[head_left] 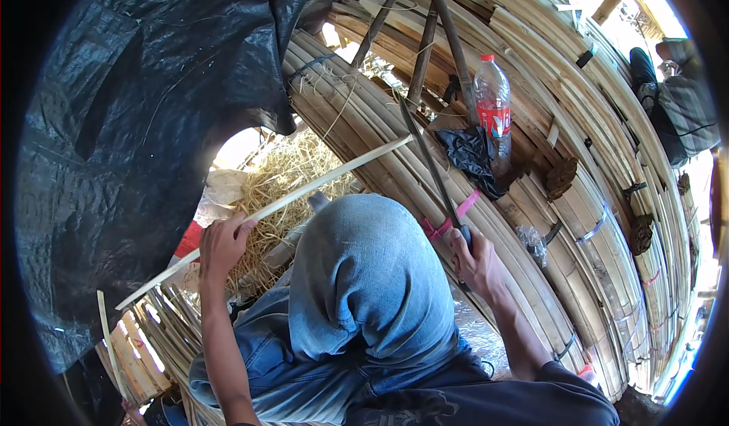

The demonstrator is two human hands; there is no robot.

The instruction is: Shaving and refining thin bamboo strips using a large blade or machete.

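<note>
My left hand (222,247) is closed around a long pale bamboo strip (326,175), which slants up to the right across a denim-covered knee (364,266). In my right hand (477,265) I grip the handle of a long knife (434,169), its narrow dark blade pointing up and away. The strip's far end meets the blade near its upper part; whether the edge touches or bites into it, I cannot tell. Beneath the knife lies a tied bundle of bamboo slats (364,122), with a pink tie (452,215) close to my right hand.
A plastic bottle with a red cap (492,96) stands beside a crumpled black bag (467,156). More bamboo bundles (600,244) curve along the right. Dark sheeting (144,137) hangs at left, near straw-like shavings (292,175). Another person's leg (683,107) shows at far right.
</note>
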